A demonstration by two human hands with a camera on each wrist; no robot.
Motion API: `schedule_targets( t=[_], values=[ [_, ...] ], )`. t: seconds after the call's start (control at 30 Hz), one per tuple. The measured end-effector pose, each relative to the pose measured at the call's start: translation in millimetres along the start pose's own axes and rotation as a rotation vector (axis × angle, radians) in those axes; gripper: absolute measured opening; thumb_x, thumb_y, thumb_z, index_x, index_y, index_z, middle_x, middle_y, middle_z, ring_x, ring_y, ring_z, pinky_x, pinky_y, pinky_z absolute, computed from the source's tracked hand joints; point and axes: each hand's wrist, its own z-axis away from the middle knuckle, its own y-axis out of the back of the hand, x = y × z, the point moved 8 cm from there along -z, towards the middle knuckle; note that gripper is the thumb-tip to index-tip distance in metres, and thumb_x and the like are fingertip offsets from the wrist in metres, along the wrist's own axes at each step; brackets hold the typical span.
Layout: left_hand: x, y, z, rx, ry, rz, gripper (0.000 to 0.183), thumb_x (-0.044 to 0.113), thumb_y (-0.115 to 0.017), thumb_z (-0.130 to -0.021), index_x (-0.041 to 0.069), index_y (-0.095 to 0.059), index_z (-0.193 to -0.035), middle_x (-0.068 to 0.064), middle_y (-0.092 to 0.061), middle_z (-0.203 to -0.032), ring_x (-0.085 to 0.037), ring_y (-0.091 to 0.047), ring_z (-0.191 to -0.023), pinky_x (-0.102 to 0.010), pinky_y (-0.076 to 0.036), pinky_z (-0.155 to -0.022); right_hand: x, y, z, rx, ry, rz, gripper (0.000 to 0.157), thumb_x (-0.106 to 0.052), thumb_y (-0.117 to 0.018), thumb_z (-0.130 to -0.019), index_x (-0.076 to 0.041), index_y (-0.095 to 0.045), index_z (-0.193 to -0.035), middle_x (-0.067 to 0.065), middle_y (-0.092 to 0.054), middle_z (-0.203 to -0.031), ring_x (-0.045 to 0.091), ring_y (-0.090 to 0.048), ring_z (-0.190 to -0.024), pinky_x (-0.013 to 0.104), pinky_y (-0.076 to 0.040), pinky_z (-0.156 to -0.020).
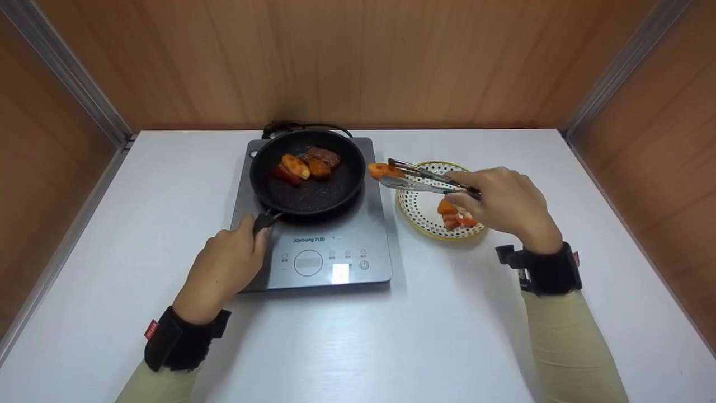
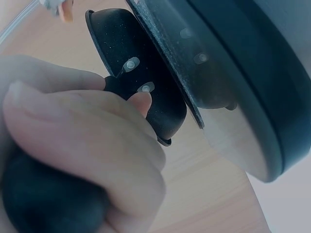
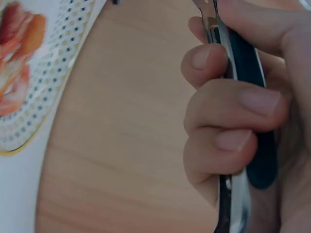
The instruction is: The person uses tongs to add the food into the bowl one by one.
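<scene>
My left hand (image 1: pixel 228 258) grips the black handle (image 1: pixel 265 220) of a frying pan (image 1: pixel 313 197). In the left wrist view the fingers (image 2: pixel 97 126) wrap that handle near the pan's wall. Toward the back of the pan lie several orange and dark red food pieces (image 1: pixel 295 166). Metal tongs (image 1: pixel 422 184) are held in my right hand (image 1: pixel 506 201), its fingers (image 3: pixel 233 109) curled round their dark grips. At the tongs' tips is an orange food piece (image 1: pixel 381 170), between the pan and a dotted plate (image 1: pixel 419 215). Orange, red and pale pieces (image 1: pixel 456 217) lie on the plate, partly under the hand.
The pan stands on a grey induction cooktop (image 1: pixel 335 263) with a touch panel at its front. A black cord (image 1: pixel 330 126) runs behind it. Wooden panels (image 1: pixel 358 67) wall the white table (image 1: pixel 347 341) at the back and both sides.
</scene>
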Motion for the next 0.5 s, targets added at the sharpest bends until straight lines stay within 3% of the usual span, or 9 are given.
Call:
schedule_targets(
  t=[0.23, 0.5],
  values=[
    [-2.2, 0.0, -0.9, 0.002, 0.009, 0.0, 0.028, 0.028, -0.05, -0.113, 0.0, -0.053, -0.108, -0.012, -0.055, -0.066, -0.027, -0.051, -0.057, -0.04, -0.039, -0.049, -56, 14.8, -51, -0.01, 0.172, 0.188, 0.033, -0.036, -0.075, -0.101, -0.03, -0.074, -0.133, -0.002, -0.069, -0.081, 0.021, -0.055, -0.065, 0.035, -0.037, -0.054],
    [-0.2, -3.7, -2.1, -0.004, 0.016, -0.008, 0.028, 0.028, -0.049, -0.113, 0.0, -0.052, -0.106, -0.013, -0.055, -0.066, -0.028, -0.052, -0.058, -0.04, -0.04, -0.049, -88, 3.1, -93, -0.106, 0.24, 0.345, 0.031, -0.04, -0.075, -0.099, -0.035, -0.075, -0.13, -0.001, -0.075, -0.084, 0.024, -0.059, -0.063, 0.041, -0.045, -0.056]
  ],
)
